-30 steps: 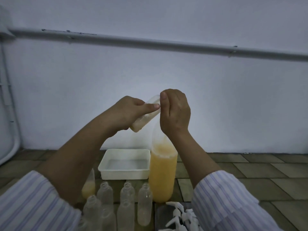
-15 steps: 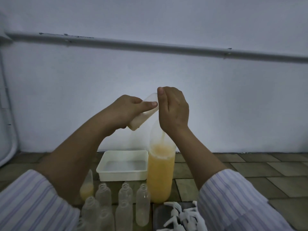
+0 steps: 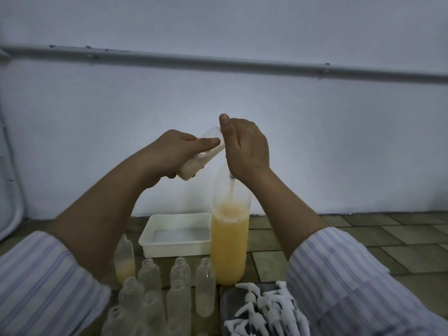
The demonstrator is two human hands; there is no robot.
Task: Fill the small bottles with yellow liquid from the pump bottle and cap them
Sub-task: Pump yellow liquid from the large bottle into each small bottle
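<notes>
**Spill risk at the pump**

The left hand (image 3: 175, 151) grips a tilted small bottle (image 3: 197, 157) against the pump bottle (image 3: 229, 243); the right hand (image 3: 246, 146) curls over the hidden pump head. If the mouth slips off the spout, liquid would likely fall on the empty bottles (image 3: 180, 284).

White tray, tiled floor, pipe on the wall

A white tray (image 3: 175, 241) holding shallow liquid sits on the tiled floor (image 3: 363, 238) near the wall (image 3: 242, 25); a grey pipe (image 3: 242, 63) runs across that wall.
</notes>
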